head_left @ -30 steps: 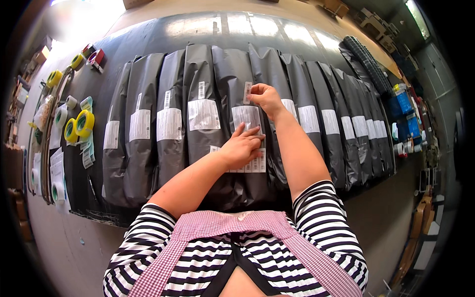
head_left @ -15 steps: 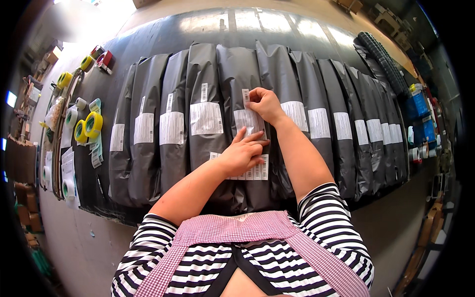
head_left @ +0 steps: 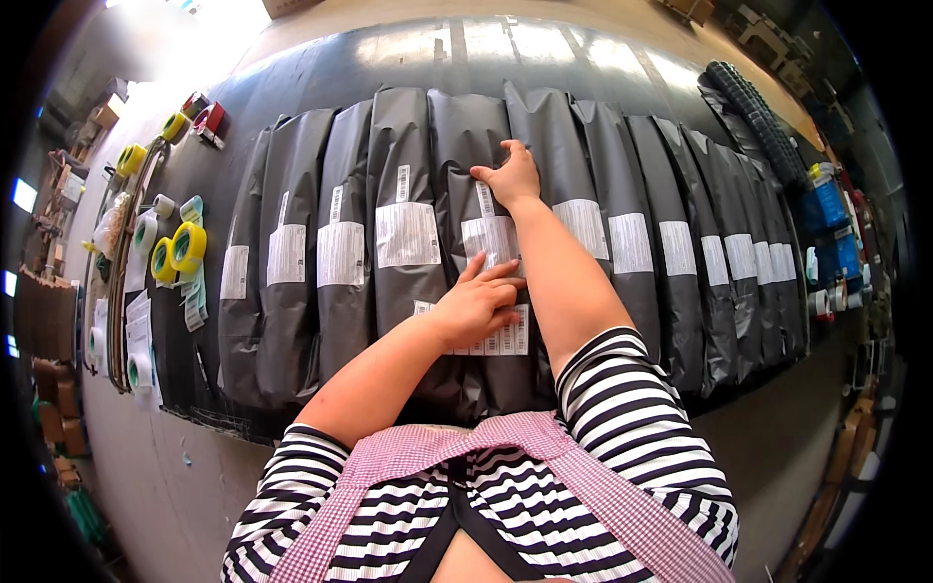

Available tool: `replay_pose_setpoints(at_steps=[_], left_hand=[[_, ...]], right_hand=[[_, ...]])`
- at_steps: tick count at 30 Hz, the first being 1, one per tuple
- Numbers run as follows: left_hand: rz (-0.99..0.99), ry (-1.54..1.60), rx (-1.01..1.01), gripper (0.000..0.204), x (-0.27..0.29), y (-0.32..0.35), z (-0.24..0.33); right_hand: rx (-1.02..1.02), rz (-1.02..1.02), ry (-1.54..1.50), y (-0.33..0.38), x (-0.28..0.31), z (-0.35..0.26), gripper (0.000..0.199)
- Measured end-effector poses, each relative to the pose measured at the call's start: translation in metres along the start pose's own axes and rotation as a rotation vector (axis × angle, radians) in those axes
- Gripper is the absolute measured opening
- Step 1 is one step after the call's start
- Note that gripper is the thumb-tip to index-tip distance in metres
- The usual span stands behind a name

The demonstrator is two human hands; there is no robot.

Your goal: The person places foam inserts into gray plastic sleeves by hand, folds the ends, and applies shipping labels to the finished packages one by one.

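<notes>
Under both hands, middle of the overlapping row: one dark grey poly mailer bag, long, glossy, lying flat lengthwise away from the person. It carries a white shipping label at mid-length and a white barcode strip nearer the person. Left hand: fingers together, flat, pressing palm-down on the barcode strip; fingertips reach the label's lower edge. Holds nothing. Right hand: fingers slightly spread, flat on the bag just beyond the label's upper edge. Holds nothing. Label lies between the two hands. Well to the left of the fingers: yellow tape rolls.
</notes>
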State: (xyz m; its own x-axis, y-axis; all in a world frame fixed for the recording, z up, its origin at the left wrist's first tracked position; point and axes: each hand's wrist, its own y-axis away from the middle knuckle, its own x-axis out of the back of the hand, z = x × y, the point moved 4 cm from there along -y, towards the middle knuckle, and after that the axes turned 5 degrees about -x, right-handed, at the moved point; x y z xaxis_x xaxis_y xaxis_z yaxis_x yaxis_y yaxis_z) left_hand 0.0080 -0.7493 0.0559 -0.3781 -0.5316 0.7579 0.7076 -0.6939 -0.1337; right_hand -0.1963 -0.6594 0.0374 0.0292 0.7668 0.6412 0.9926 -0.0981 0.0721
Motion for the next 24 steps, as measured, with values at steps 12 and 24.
replay_pose_setpoints(at_steps=[12, 24], left_hand=[[-0.052, -0.041, 0.07, 0.032, -0.002, -0.008, 0.008], [0.574, 0.207, 0.235, 0.022, 0.005, -0.041, 0.085]], right_hand=[[0.187, -0.062, -0.178, 0.06, 0.039, 0.031, 0.086], [0.102, -0.578, -0.517, 0.188, 0.169, 0.068, 0.027]])
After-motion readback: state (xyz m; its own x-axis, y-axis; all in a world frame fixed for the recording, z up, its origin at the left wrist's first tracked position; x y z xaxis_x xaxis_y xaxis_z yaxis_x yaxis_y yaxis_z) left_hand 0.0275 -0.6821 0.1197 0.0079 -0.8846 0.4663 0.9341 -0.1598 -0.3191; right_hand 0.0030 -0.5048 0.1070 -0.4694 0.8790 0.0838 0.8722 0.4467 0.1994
